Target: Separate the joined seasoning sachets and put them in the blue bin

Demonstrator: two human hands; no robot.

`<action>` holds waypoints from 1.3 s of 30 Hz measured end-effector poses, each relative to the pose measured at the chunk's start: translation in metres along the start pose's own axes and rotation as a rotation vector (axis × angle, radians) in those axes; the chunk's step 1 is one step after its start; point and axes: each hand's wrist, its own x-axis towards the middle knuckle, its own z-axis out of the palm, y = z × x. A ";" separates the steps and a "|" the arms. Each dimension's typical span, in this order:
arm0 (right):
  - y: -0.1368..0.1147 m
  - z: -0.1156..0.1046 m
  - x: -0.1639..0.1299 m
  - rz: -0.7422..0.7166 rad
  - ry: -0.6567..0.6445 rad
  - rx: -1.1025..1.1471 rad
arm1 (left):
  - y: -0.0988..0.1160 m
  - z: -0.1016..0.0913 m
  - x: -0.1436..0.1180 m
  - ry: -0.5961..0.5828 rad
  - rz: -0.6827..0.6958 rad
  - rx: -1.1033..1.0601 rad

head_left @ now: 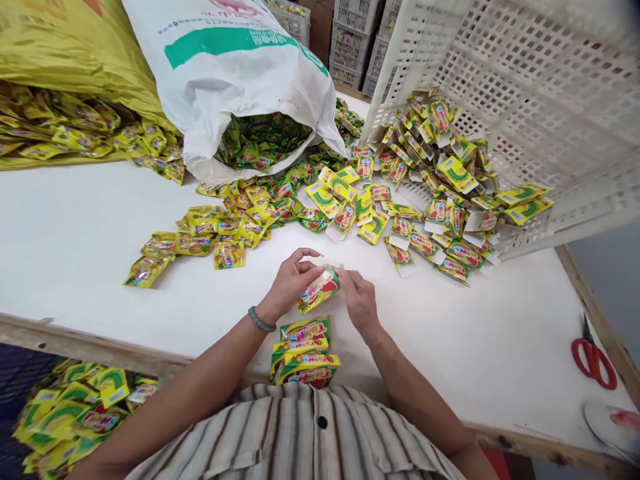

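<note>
White worktable (75, 233), strewn with loose yellow-green foil sachets (220, 230) spilling from white woven sack (240, 73). Flat yellow-green printed cartons (440, 193) heaped in tipped white plastic lattice crate (540, 100). Left hand (293, 280) and right hand (357, 300) both pinching one small yellow-green carton (319, 289), above stack of filled cartons (303, 350) at near edge. Red-handled scissors (593, 357) far right.

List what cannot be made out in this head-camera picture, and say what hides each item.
1. Head view: the small carton between the left hand and right hand; fingers cover its ends.
2. Printing on the loose sachets: too small.
3. White sack: top cut off by the frame edge.
4. White crate: upper part blurred, cut off.
5. Red scissors: blades barely visible.
</note>
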 end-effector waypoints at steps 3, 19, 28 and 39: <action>-0.001 -0.012 0.005 0.042 0.056 0.062 | 0.017 0.002 -0.014 -0.114 -0.087 0.152; 0.009 -0.030 0.012 0.064 0.147 -0.063 | 0.024 -0.007 -0.078 -0.654 -0.031 1.427; 0.015 -0.031 0.014 0.038 0.130 -0.183 | 0.035 0.014 -0.079 -0.707 -0.225 1.418; 0.028 -0.027 0.012 -0.023 0.105 -0.289 | 0.093 -0.098 -0.138 -0.213 -0.220 0.968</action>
